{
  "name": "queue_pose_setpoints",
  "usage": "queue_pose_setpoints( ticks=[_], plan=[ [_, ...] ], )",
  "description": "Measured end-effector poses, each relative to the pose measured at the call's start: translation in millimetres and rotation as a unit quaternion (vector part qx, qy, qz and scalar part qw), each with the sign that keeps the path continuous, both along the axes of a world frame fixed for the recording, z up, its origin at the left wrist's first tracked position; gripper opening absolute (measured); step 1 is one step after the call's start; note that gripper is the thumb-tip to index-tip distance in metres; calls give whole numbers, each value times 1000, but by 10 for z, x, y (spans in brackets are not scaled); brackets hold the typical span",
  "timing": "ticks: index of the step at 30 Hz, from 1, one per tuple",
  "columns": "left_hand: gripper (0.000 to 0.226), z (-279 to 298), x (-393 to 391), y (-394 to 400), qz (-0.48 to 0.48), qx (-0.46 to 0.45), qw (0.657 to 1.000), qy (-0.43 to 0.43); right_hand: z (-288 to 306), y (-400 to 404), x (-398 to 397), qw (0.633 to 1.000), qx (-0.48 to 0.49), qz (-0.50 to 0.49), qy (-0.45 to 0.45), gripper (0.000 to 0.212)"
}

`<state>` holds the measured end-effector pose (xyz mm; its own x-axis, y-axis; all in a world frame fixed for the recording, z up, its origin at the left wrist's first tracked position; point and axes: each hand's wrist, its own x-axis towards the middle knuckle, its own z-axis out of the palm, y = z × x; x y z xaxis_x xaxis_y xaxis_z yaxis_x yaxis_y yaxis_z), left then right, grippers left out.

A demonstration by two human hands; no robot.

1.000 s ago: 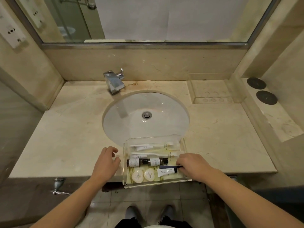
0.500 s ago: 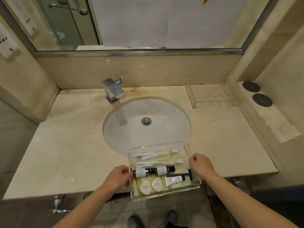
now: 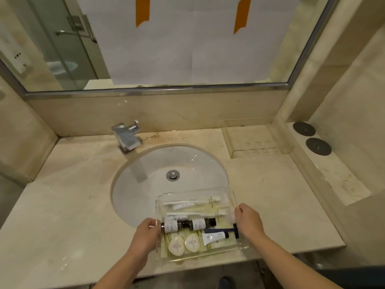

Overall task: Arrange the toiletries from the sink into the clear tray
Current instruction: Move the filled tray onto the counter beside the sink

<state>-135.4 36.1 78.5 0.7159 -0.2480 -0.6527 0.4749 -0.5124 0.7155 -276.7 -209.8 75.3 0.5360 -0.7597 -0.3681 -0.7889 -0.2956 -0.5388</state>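
Observation:
The clear tray [image 3: 195,193] hangs over the front of the white sink [image 3: 158,163], held by both sides. My left hand [image 3: 146,233] grips its left wall and my right hand [image 3: 249,222] grips its right wall. Inside lie two dark bottles [image 3: 188,224] end to end, two round white soaps [image 3: 184,244], a small white tube [image 3: 214,236], a blue razor [image 3: 220,229] and wrapped white toothbrush packs [image 3: 193,203] at the far side.
A chrome faucet [image 3: 127,135] stands behind the sink at the left. A second clear tray [image 3: 255,139] sits on the counter at the back right. Two dark round coasters [image 3: 311,137] lie on the right ledge. The mirror [image 3: 187,38] runs along the back wall.
Both hands moved from the toiletries to the tray's side walls and closed on them. The tray has lifted and shifted slightly forward over the sink's front; the view tilted up.

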Motion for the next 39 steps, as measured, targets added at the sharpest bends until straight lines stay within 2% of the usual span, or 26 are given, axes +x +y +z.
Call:
queue_pose_setpoints(
  ticks=[6,17,29,39],
  plan=[
    [24,183,17,-932,11,-58,998,38,38,-843,-27,999,-1,-46,-8,35],
    [20,86,-101,-2346,-8,-80,995,55,-200,-2049,-205,989,-14,-150,7,34],
    [22,105,-81,-2961,-92,-23,995,19,-358,-2558,-282,978,-14,-209,10,30],
    [24,139,-25,-3208,-96,-1,995,8,-362,-2686,-268,974,-19,-223,15,30]
  ],
)
